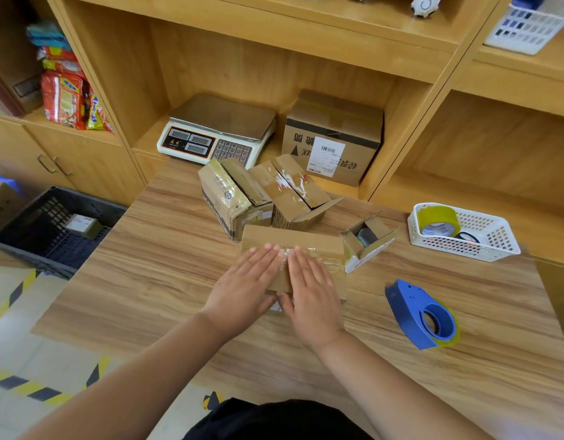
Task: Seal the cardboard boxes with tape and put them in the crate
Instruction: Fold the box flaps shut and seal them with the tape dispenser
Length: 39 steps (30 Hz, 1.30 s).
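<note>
Cardboard box (293, 239) lies at the middle of the wooden surface (147, 281), clear tape across its top, as I watch through the head camera. Both hands are spread flat on it, fingers straight and pointing away from the body: the left hand (245, 287) and right hand (312, 290) lie side by side, palms pressed down, thumbs over the near edge, forearms reaching in from below.

Right of the box a blue tape dispenser (420, 315) rests on its side. Touching the box's right end is a small open carton (366, 239), and beyond that a white basket (496, 246) holds a yellowish tape roll (437, 220). Just behind the box stand two more cartons (229, 195), one showing torn white label scraps. Far left of the box, below the surface's edge, a dark crate (30, 230) holds one small parcel (84, 225) above a floor marked with yellow-and-black stripes (14, 296).

Behind the box, wooden shelving carries a weighing scale (217, 131) with red characters on its panel and a larger carton (334, 138) with upside-down black print and a white barcode label (328, 157); none of this is legible to me. Snack packets (68, 96) fill the shelf bay left of the scale.
</note>
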Motion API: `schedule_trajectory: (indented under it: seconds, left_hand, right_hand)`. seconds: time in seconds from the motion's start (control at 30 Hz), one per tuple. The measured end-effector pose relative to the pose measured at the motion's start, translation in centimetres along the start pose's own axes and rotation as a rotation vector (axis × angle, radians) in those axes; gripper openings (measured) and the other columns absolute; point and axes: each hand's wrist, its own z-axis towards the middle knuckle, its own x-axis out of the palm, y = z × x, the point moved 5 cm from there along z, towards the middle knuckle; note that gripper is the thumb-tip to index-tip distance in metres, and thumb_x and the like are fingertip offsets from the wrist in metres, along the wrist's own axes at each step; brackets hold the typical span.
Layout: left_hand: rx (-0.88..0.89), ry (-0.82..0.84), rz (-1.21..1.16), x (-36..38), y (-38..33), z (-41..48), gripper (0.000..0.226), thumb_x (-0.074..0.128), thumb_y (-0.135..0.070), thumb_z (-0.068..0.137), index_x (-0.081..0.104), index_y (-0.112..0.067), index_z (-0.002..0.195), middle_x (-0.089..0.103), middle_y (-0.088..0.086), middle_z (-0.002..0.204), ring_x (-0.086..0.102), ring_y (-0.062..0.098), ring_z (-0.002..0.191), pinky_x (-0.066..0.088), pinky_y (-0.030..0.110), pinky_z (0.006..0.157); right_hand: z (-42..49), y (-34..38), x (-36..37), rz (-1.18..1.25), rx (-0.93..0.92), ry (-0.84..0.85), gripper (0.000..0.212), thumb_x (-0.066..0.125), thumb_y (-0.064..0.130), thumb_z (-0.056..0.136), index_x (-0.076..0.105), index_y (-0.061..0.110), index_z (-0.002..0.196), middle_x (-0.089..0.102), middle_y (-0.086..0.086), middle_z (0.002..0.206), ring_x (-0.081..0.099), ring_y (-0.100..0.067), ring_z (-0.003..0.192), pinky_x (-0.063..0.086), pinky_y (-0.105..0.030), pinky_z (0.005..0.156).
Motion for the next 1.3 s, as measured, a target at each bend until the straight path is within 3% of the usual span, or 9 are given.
schedule_trajectory:
  seconds: [0.1,0.2,0.37,0.53,0.7,0.8,0.97,1.3]
  left_hand:
    - [0.021,0.025,0.083,0.7,-0.7,0.9,0.064,0.033,-0.041,0.086,0.046,0.000,0.133,0.053,0.013,0.137,0.050,0.023,0.128,0.019,0.036,0.113]
    - [0.008,0.015,0.109,1.3,-0.8,1.0,0.063,0.031,-0.041,0.085,0.052,0.000,0.129,0.057,0.014,0.132,0.054,0.022,0.123,0.031,0.036,0.112]
    - [0.009,-0.001,0.148,1.2,-0.7,1.0,0.063,0.031,-0.041,0.086,0.060,-0.001,0.124,0.059,0.014,0.130,0.056,0.023,0.121,0.036,0.041,0.103]
    - [0.013,-0.015,0.170,1.3,-0.6,1.0,0.065,0.029,-0.046,0.088,0.060,-0.002,0.124,0.059,0.013,0.130,0.056,0.022,0.121,0.039,0.041,0.102]
    - [0.006,0.001,0.174,1.3,-0.5,0.9,0.068,0.027,-0.049,0.088,0.060,-0.003,0.125,0.058,0.012,0.131,0.056,0.022,0.122,0.043,0.041,0.101]
    - [-0.002,0.003,0.170,1.3,-0.3,1.0,0.068,0.028,-0.049,0.086,0.061,-0.004,0.125,0.058,0.011,0.131,0.056,0.022,0.121,0.042,0.042,0.101]
    - [-0.030,0.013,0.150,1.0,-0.3,0.7,0.069,0.031,-0.049,0.084,0.059,-0.003,0.127,0.057,0.011,0.133,0.056,0.023,0.121,0.034,0.035,0.109]
    - [-0.197,0.068,0.126,0.8,0.4,-0.3,0.077,0.034,-0.055,0.082,0.054,0.004,0.128,0.053,0.021,0.134,0.052,0.031,0.125,0.019,0.036,0.113]
  right_hand:
    - [0.3,-0.3,0.5,-0.059,-0.033,0.045,0.066,0.028,0.045,0.092,0.044,0.003,0.139,0.044,-0.014,0.145,0.039,-0.025,0.137,0.022,-0.038,0.113]
    - [0.4,-0.6,0.9,-0.090,-0.049,0.079,0.064,0.024,0.047,0.094,0.053,0.005,0.133,0.051,-0.012,0.139,0.045,-0.022,0.132,0.036,-0.040,0.110]
    - [0.5,-1.0,1.1,-0.065,-0.043,0.110,0.078,-0.001,0.048,0.100,0.057,0.005,0.129,0.055,-0.010,0.135,0.050,-0.021,0.128,0.042,-0.042,0.104]
    - [0.3,-1.7,0.7,-0.067,-0.042,0.121,0.079,-0.001,0.052,0.099,0.059,0.009,0.128,0.057,-0.006,0.134,0.051,-0.016,0.127,0.038,-0.039,0.105]
    - [-0.1,-2.5,0.5,-0.077,-0.036,0.145,0.073,0.011,0.056,0.096,0.057,0.010,0.130,0.055,-0.005,0.136,0.050,-0.015,0.128,0.032,-0.031,0.112]
    - [-0.5,-3.3,0.3,-0.081,0.003,0.169,0.071,0.020,0.056,0.093,0.056,0.008,0.131,0.054,-0.007,0.137,0.050,-0.017,0.128,0.023,-0.034,0.110]
    - [-1.2,-4.3,0.2,-0.084,0.067,0.228,0.083,0.001,0.058,0.097,0.051,0.004,0.135,0.049,-0.010,0.141,0.045,-0.019,0.133,0.023,-0.037,0.108]
    - [-1.7,-4.7,0.8,-0.096,0.167,0.199,0.090,0.004,0.066,0.093,0.041,-0.001,0.140,0.040,-0.015,0.147,0.032,-0.028,0.140,0.019,-0.041,0.111]
